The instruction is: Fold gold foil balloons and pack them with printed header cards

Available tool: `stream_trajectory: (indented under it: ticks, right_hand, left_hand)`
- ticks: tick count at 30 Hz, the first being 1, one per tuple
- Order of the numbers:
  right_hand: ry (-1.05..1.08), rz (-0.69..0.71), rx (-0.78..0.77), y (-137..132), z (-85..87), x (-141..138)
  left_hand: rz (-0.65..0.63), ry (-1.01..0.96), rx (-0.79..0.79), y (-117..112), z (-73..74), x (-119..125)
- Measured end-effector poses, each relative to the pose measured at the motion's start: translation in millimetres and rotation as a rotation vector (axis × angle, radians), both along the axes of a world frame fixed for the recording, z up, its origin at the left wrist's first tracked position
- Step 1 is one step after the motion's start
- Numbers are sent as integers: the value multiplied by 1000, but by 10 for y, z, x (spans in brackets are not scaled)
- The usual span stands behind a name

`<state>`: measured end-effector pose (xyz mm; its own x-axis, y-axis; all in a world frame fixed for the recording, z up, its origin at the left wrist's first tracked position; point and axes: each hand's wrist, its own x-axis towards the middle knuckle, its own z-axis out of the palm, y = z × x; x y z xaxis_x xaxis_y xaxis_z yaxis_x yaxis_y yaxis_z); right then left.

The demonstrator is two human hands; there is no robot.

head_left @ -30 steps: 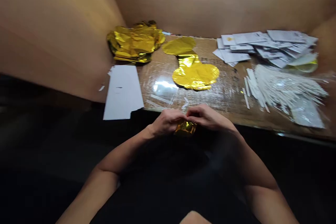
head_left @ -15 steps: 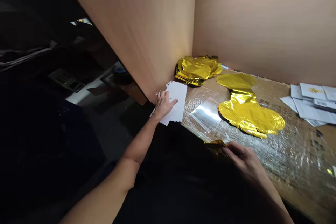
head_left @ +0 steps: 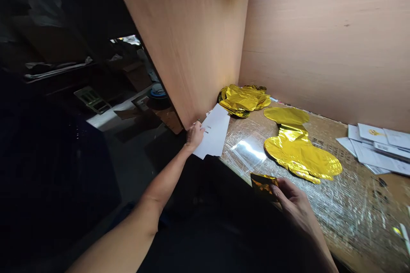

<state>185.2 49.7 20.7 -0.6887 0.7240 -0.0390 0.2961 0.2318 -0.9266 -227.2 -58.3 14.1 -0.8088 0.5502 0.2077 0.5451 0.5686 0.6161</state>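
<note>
My left hand (head_left: pixel 194 135) grips the edge of a stack of white paper sheets (head_left: pixel 215 132) lying at the table's left end. My right hand (head_left: pixel 293 204) pinches a small folded piece of gold foil (head_left: pixel 263 186) near the table's front edge. Beyond it, a flat gold foil balloon (head_left: pixel 299 153) with a narrow neck lies on the table. A crumpled pile of gold foil balloons (head_left: pixel 242 100) sits in the corner, just past the paper.
Light wood partition walls (head_left: pixel 326 47) rise behind and left of the table, which has a transparent plastic cover (head_left: pixel 333 192). White printed cards (head_left: pixel 373 148) lie at the right. Beyond the left partition, a dim floor holds scattered items.
My view has swung left. My hands have parted: the left moved from the foil to the white sheets, and the right alone now holds the foil piece.
</note>
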Motion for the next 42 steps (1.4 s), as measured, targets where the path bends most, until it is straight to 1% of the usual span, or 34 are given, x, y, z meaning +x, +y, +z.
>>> stream_trajectory:
  ticks: [1,2,3,4,5,6,7,8,9,10,12,13,14,16,18,19,21,23,25,27,28,29,30,32,34,35,36,38,39,40,41,42]
  right_hand:
    - [67,-12,-79,-41,21,-26]
    - [155,-33,-168,-90,49,-72]
    - [249,-53,-247,-139,80,-141]
    - [336,-79,-279,-177,112,-229]
    - [397,-104,-269,-197,140,-325]
    - [439,-132,-241,-195,161,-417]
    - [445,-146,-207,-174,176,-490]
    - [428,-172,-176,-140,184,-531]
    - [391,-185,-165,-104,190,-535]
    - [345,-190,-161,-71,195,-503]
    - [244,-164,-156,-31,208,-356]
    - [190,-140,-139,-21,216,-264]
    - [131,-120,-106,-16,222,-175]
    - [-7,-111,-14,-7,228,-34]
    - [-118,-130,57,6,224,53]
    - [-146,-129,63,14,224,87]
    - [-129,-102,22,32,235,167]
    - [-46,-53,-69,48,260,284]
    - [56,-38,-188,52,277,421]
    - [129,-70,-318,29,253,524]
    - [153,-108,-355,7,221,545]
    - [177,-170,-361,-18,176,543]
    - [205,-247,-341,-40,124,521]
    - [260,-426,-248,-38,14,461]
    - [252,-585,-121,56,-62,480]
    - [188,-661,-38,133,-79,550]
    - [75,-751,61,220,-83,664]
    - [-264,-979,267,393,-76,994]
    - [-458,-1089,336,465,-75,1176]
    - [-625,-1151,357,520,-81,1344]
    - [-751,-1169,352,554,-92,1480]
    - [-823,-1149,331,564,-105,1570]
  left_hand:
    - [-24,-37,35,2,33,62]
    - [-68,-102,109,21,62,170]
    - [-132,-199,217,54,86,327]
    - [-214,-341,366,91,107,526]
    - [-302,-515,522,123,126,754]
    - [-384,-695,644,144,145,990]
    - [-452,-866,717,151,163,1212]
    - [-510,-1022,733,148,178,1401]
    - [-564,-1174,709,143,186,1544]
    - [-614,-1324,657,145,183,1637]
    - [-694,-1573,523,193,137,1701]
    - [-720,-1643,454,239,97,1698]
    - [-747,-1654,380,295,50,1692]
    - [-800,-1549,249,411,-33,1716]
    - [-867,-1436,122,505,-60,1814]
    - [-915,-1385,44,539,-45,1883]
    - [-1008,-1260,-100,585,32,2025]
    - [-1084,-1088,-186,626,132,2126]
    - [-1136,-958,-176,689,205,2165]
    - [-1179,-863,-159,787,219,2172]
    - [-1179,-826,-145,847,201,2184]
    - [-1144,-808,-102,912,166,2212]
    - [-1077,-828,-28,975,119,2263]
    - [-905,-987,167,1081,3,2430]
    - [-766,-1193,343,1138,-109,2638]
    - [-730,-1274,393,1149,-154,2730]
    - [-709,-1333,414,1154,-188,2799]
    - [-668,-1392,408,1161,-223,2854]
    - [-652,-1413,384,1168,-226,2843]
    - [-637,-1427,358,1178,-222,2813]
    - [-625,-1435,337,1189,-215,2774]
    - [-619,-1440,323,1200,-207,2735]
